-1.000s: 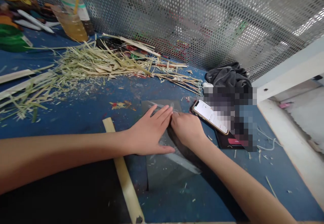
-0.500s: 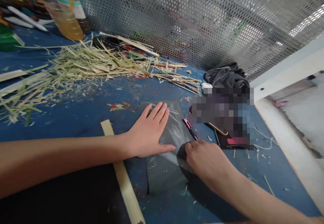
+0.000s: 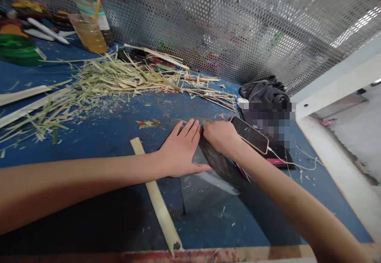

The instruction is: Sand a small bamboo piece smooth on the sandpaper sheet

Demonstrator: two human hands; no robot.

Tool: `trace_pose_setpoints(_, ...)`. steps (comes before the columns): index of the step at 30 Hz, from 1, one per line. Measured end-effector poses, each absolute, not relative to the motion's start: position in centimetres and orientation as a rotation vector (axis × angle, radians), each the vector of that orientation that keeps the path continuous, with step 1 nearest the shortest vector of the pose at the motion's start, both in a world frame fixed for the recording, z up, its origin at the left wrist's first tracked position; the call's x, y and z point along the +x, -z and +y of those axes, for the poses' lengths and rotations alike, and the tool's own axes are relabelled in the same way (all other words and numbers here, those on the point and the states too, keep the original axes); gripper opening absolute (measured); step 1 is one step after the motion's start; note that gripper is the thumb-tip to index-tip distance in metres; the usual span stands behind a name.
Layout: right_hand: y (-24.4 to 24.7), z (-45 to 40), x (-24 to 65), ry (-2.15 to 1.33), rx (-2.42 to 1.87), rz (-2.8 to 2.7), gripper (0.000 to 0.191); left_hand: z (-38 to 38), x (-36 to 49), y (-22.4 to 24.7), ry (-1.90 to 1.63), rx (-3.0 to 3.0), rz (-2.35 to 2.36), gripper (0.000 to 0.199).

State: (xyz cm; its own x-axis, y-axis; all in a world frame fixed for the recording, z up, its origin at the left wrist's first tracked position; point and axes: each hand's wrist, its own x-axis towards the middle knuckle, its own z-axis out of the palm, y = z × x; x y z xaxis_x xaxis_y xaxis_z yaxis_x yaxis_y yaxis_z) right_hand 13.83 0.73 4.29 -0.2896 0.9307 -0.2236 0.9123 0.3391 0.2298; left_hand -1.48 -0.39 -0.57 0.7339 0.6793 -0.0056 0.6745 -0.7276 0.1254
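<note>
My left hand (image 3: 181, 152) lies flat and open on a dark grey sheet (image 3: 205, 187) marked with whitish streaks, its fingers pointing away from me and its thumb out to the side. My right hand (image 3: 220, 136) is closed and low over the sheet's far right part, just beside my left fingertips. Whatever it may hold is hidden under the fingers. A pale split bamboo strip (image 3: 163, 215) passes beneath my left forearm. Partly behind my right forearm lies a pinkish-purple tool (image 3: 242, 171), its kind unclear.
Bamboo shavings (image 3: 119, 74) are heaped at the back left, near a cup of brownish liquid (image 3: 91, 37). Thin sticks (image 3: 212, 96) lie beside them. On the right are a phone (image 3: 250, 134) with a white cable and a dark cloth (image 3: 266, 90). A perforated metal panel (image 3: 184, 21) closes the back.
My right hand has moved away from me along the sheet, up beside my left fingertips. My left hand stays flat on the sheet. The view has shifted slightly.
</note>
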Motion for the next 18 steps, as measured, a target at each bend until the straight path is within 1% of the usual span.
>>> trace_pose_setpoints(5, -3.2, -2.5, 15.9, -0.182, 1.985, 2.189, 0.032, -0.5, -1.6, 0.7, -0.060, 2.820, 1.092, 0.109)
trace_pose_setpoints(7, -2.8, -2.5, 16.5, -0.173, 2.047, 2.173, 0.031, -0.4, -1.6, 0.7, -0.065, 2.818, 1.094, 0.108)
trace_pose_setpoints(18, -2.1, 2.2, 13.9, -0.180, 1.906, 2.326, 0.031, -0.5, -1.8, 0.7, -0.058, 2.799, 1.092, 0.109)
